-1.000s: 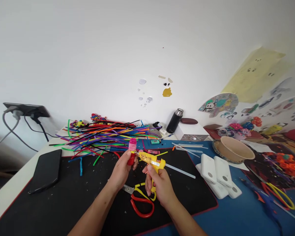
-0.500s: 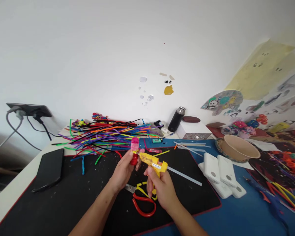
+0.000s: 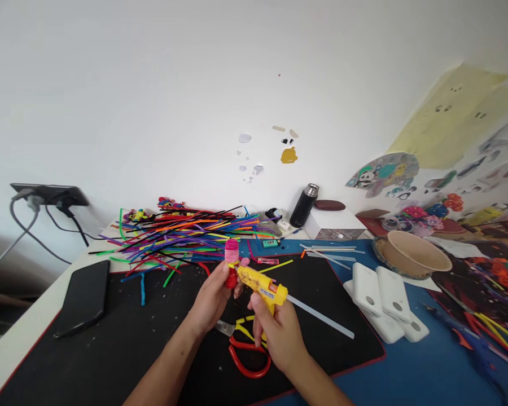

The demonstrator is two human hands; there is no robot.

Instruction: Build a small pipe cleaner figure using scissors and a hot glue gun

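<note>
Between the fingers of my left hand (image 3: pixel 211 293) stands a small pipe-cleaner figure (image 3: pixel 231 252), coiled pink on top and red below, with a yellow band between. My right hand (image 3: pixel 279 330) is wrapped round the grip of a yellow glue gun (image 3: pixel 260 285). Its nozzle points left and meets the figure near the yellow band; whether glue is coming out I cannot tell. A long translucent glue stick (image 3: pixel 322 317) sticks out of the gun's back. Beneath my hands lie scissors (image 3: pixel 249 372) with red and yellow handles, partly hidden by my right hand.
A heap of coloured pipe cleaners (image 3: pixel 182 231) lies against the wall. A phone (image 3: pixel 84 296) rests on the black mat (image 3: pixel 152 349) at left. To the right are white devices (image 3: pixel 368 290), a bowl (image 3: pixel 417 254), loose glue sticks (image 3: pixel 332 248) and a black bottle (image 3: pixel 305 206).
The glue gun has tilted slightly, its rear end and glue stick dropping a little. Its nozzle has shifted slightly left against the figure. Both hands keep their grip.
</note>
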